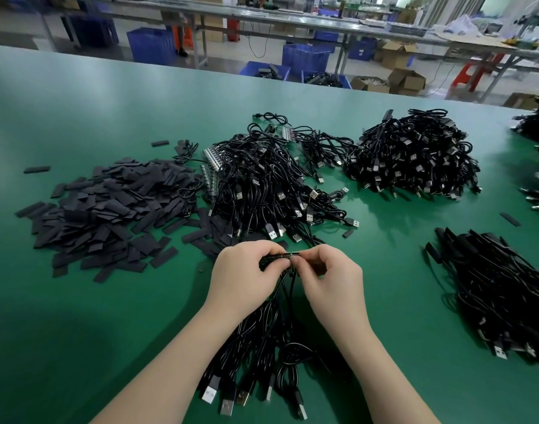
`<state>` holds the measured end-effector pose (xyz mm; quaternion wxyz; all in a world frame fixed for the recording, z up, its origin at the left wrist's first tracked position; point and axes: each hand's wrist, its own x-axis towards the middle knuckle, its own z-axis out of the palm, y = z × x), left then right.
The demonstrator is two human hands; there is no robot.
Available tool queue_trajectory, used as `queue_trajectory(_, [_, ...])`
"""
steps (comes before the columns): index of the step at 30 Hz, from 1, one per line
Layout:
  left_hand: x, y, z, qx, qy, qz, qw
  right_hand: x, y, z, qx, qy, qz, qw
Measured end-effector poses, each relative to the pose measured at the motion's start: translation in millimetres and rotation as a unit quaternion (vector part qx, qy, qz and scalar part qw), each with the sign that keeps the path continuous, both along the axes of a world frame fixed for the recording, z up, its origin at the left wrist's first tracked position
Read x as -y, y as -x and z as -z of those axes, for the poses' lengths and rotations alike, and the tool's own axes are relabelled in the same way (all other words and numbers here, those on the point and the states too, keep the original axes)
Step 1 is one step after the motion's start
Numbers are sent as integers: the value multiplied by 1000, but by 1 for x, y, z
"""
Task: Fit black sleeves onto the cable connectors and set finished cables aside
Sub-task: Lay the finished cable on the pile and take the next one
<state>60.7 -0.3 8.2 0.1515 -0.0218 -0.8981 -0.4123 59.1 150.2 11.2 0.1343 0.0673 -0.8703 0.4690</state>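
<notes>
Connector strip (278, 257) crosswise between left hand (246, 275) and right hand (329, 276).

Bright light from above makes a pale shine on my green table (78, 96) at the far left. Soft dark shadows lie under my arms. The table edge bends like a curve. The cable pile (506, 295) on my right looks blurry, and the far room looks fuzzy.
</notes>
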Motion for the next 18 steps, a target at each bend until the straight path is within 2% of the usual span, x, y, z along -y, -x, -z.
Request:
queue_trajectory(6, [-5, 0, -1, 12, 3, -15, 1000, 2, -1, 3, -14, -7, 18, 1000])
queue_trajectory(9, [-8, 0, -2, 11, 20, -31, 999, 5, -2, 6, -37, -40, 26, 998])
queue_trajectory(12, [-5, 1, -4, 35, -7, -11, 999, 3, -3, 2, -42, -26, 28, 998])
queue_trajectory(14, [-3, 0, -4, 35, 7, 3, 999, -5, -3, -5, -64, -14, 46, 997])
queue_trajectory(16, [-3, -1, -4, 28, 12, 10, 999, -15, -3, -13, -86, 27, 67, 994])
queue_trajectory(18, [-4, -1, -5, 30, 2, 20, 999, -22, -6, -23, -112, 125, 79, 983])
